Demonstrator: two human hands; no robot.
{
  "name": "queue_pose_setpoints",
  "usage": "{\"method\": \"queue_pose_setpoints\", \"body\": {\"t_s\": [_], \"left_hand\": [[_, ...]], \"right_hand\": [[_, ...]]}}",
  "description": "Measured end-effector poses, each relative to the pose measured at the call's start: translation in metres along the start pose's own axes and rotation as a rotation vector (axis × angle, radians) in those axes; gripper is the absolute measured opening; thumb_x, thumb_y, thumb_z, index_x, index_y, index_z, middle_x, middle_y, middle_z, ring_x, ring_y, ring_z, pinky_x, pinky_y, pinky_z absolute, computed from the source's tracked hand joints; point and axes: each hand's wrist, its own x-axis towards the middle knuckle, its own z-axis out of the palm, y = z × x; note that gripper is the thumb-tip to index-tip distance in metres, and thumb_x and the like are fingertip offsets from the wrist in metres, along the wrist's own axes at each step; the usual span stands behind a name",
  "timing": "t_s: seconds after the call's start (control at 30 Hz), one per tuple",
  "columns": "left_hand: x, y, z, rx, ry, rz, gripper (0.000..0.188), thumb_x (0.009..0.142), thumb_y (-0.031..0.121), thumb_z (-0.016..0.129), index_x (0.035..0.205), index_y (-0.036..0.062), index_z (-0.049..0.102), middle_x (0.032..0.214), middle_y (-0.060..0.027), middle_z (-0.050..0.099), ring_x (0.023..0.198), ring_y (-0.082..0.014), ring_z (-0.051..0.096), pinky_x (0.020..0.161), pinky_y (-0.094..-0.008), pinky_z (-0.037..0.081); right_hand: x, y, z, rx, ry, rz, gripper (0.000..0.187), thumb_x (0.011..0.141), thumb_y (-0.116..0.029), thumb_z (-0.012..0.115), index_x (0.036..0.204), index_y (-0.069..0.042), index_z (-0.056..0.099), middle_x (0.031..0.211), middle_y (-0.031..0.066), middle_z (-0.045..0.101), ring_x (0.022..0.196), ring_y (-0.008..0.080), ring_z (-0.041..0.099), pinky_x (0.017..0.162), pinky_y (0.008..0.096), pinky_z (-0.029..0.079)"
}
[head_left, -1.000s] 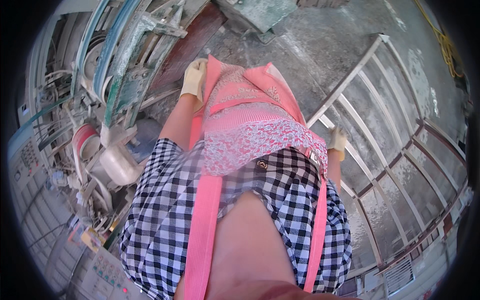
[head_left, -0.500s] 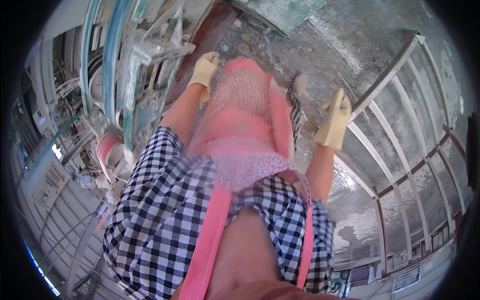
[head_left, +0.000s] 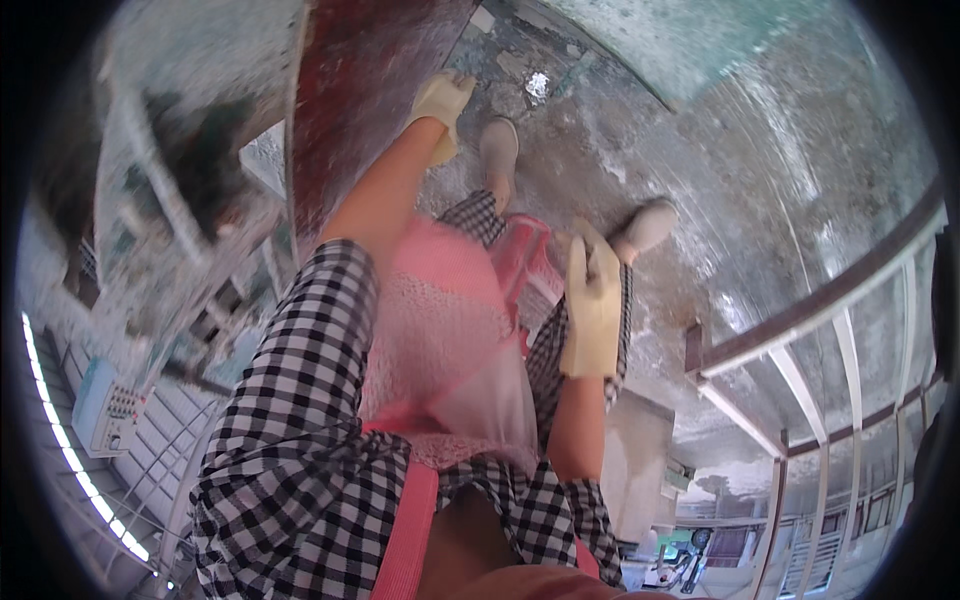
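My left hand [head_left: 444, 98], in a cream rubber glove, is stretched forward beside a dark red panel [head_left: 345, 110]. Its fingers are curled in, and nothing shows in them. Lower and to the right, my right hand [head_left: 592, 305] wears a matching glove in front of my right leg. Its fingertips are smeared by motion, so their grip is unclear. Between my arms hangs a pink apron [head_left: 440, 300] with a lacy part, over black-and-white checked clothes. My two pale shoes [head_left: 498, 150] stand apart on the worn grey floor.
A metal railing [head_left: 820, 320] with pale bars curves along the right. A greenish sheet or platform [head_left: 700, 40] lies ahead. Dusty, whitish machinery [head_left: 170, 200] crowds the left, with a control box [head_left: 105, 408] behind it. The floor [head_left: 740, 190] looks scuffed and shiny.
I have moved forward, and the red panel and greenish sheet fill more of the view. My right hand has come down and inward, away from the railing. Both shoes now show.
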Motion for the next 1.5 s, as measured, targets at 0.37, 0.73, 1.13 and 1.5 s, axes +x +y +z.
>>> {"method": "queue_pose_setpoints", "body": {"t_s": [0.37, 0.73, 1.13, 1.5], "left_hand": [[0.16, 0.066, 0.071, 0.059, 0.073, -0.494, 0.049, 0.09, 0.044, 0.057, 0.12, 0.0059, 0.062, 0.128, -0.0167, 0.059, 0.116, -0.0337, 0.058, 0.091, -0.0433, 0.049], [0.187, 0.065, 0.096, 0.672, -0.13, -0.156, 0.026, 0.081, 0.015, 0.069, 0.107, 0.0134, 0.071, 0.116, -0.0075, 0.067, 0.101, -0.0208, 0.066, 0.082, -0.0338, 0.055], [0.207, 0.049, 0.087, -0.577, 0.041, -0.484, 0.033, 0.096, 0.029, 0.055, 0.109, 0.0021, 0.067, 0.102, -0.0141, 0.069, 0.079, -0.0188, 0.066, 0.061, -0.0342, 0.052], [0.041, 0.066, 0.052, 0.025, 0.02, 0.013, 0.06, 0.082, 0.045, 0.068, 0.119, -0.002, 0.059, 0.104, -0.0187, 0.067, 0.087, -0.0307, 0.064, 0.075, -0.0399, 0.05]], "right_hand": [[0.02, -0.041, -0.072, -0.181, -0.136, -0.057, 0.032, 0.094, 0.004, 0.048, 0.126, 0.009, 0.052, 0.103, 0.0215, 0.068, 0.094, 0.0247, 0.067, 0.088, 0.0326, 0.05], [0.018, -0.047, -0.086, 0.173, -0.144, 0.043, 0.038, 0.09, 0.006, 0.044, 0.127, 0.01, 0.048, 0.105, 0.0268, 0.067, 0.099, 0.0295, 0.066, 0.092, 0.0358, 0.047], [0.03, -0.062, -0.098, 0.119, -0.216, 0.067, 0.038, 0.087, 0.008, 0.047, 0.125, 0.008, 0.053, 0.102, 0.0236, 0.069, 0.091, 0.0269, 0.069, 0.081, 0.0313, 0.05], [0.02, -0.053, -0.092, 0.132, -0.127, 0.056, 0.031, 0.096, -0.003, 0.047, 0.124, 0.007, 0.054, 0.103, 0.0165, 0.069, 0.095, 0.0179, 0.065, 0.084, 0.028, 0.05]]}}
